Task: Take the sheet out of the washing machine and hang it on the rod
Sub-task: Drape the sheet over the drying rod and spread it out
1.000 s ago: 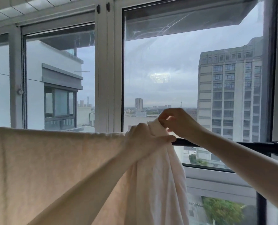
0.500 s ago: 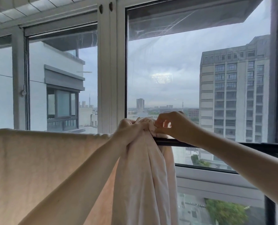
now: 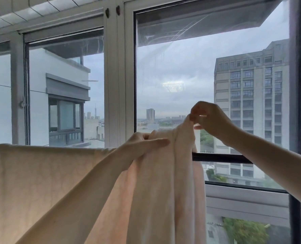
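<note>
**Sheet half on the rod, both hands at the bunched end**

Far left: pale cream sheet (image 3: 40, 182) draped flat over the rod, top edge running level across the frame, cloth hanging down out of view at the bottom. Lit from behind by the window (image 3: 172, 76), so slightly see-through with a faint crinkly texture.

Moving toward the middle: left hand (image 3: 142, 145) up at the top edge, thumb lying straight along the near face of the cloth, other fingers wrapped round the gathered fabric behind. So a proper grip on the sheet there, not just resting. Forearm coming up diagonally from the bottom left, across the front of the hanging part.

Just right of that: the rest of the sheet bunched into long vertical folds, dropping straight down past the bottom edge.

Next over: right hand (image 3: 211, 120) held higher than the left, fingertips pinching a little peak of the sheet and lifting it above rod level. Fingers curled tight on that corner, hands close together but not touching.

Right side: bare dark rod (image 3: 220, 157) sticking out from under the bunched cloth, running horizontally toward the frame edge behind the right forearm. Beyond the glass, a tall grey building (image 3: 251, 103) and overcast sky.
</note>
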Motion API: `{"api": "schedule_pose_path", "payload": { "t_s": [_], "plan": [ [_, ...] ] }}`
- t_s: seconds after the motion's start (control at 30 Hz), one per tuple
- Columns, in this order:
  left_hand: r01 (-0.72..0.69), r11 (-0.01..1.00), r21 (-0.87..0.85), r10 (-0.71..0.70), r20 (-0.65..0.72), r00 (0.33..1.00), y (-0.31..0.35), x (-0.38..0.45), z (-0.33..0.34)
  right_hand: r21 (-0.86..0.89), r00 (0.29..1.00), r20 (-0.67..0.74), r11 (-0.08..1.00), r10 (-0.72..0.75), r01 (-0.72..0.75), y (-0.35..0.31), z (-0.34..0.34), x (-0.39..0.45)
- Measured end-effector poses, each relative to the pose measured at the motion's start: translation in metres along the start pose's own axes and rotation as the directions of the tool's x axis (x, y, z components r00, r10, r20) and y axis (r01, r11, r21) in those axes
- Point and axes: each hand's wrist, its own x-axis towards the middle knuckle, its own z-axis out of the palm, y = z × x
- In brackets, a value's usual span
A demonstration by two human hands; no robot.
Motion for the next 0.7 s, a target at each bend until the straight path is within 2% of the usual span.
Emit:
{"api": "schedule_pose_path", "payload": {
  "t_s": [0.07,0.17,0.23,0.33,0.43,0.57,0.7],
  "plan": [
    [0.008,1.000,0.001,-0.008,0.006,1.000,-0.002,0.001,-0.002,0.072,0.996,-0.001,0.994,0.085,-0.085,0.003,-0.005,-0.004],
    [-0.024,0.997,-0.072,0.025,0.007,1.000,-0.004,0.001,0.001,0.021,0.993,0.003,0.993,0.117,-0.117,0.013,-0.011,-0.010],
    [-0.074,0.994,-0.079,0.071,-0.035,0.997,-0.005,0.000,0.003,-0.023,0.991,-0.045,0.991,0.130,-0.131,0.020,-0.020,-0.012],
    [-0.152,0.980,0.126,0.162,-0.073,0.984,-0.006,-0.002,0.004,-0.104,0.985,-0.136,0.987,0.111,-0.125,0.022,-0.040,-0.016],
    [-0.201,0.920,0.335,0.234,-0.059,0.971,-0.011,-0.002,0.004,-0.189,0.979,-0.193,0.977,0.059,-0.096,0.020,-0.063,-0.022],
    [-0.256,0.853,0.455,0.329,-0.088,0.940,-0.016,0.000,0.005,-0.321,0.971,-0.237,0.945,-0.019,-0.060,0.017,-0.082,-0.032],
    [-0.247,0.833,0.495,0.375,-0.178,0.910,-0.016,0.001,0.013,-0.348,0.973,-0.231,0.931,0.028,-0.109,0.019,-0.093,-0.036]
  ]
}}
